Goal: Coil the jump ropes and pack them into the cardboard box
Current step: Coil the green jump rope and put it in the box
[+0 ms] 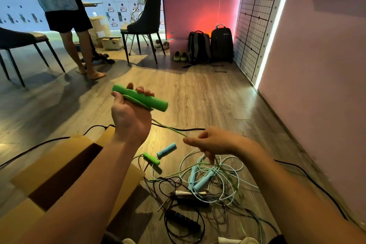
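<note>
The left hand gripped the light, stiff green handle while the right hand pinched its thin, limp cord, judged best gathered in loops from the handle end.

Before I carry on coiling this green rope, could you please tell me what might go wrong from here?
1. The green cord pinched by the right hand drops into the tangled pile of blue, white and black ropes; pulling may tighten knots or drag them along.
2. The left hand grips the green handle in the air; a snagged cord could jerk it loose.
</note>
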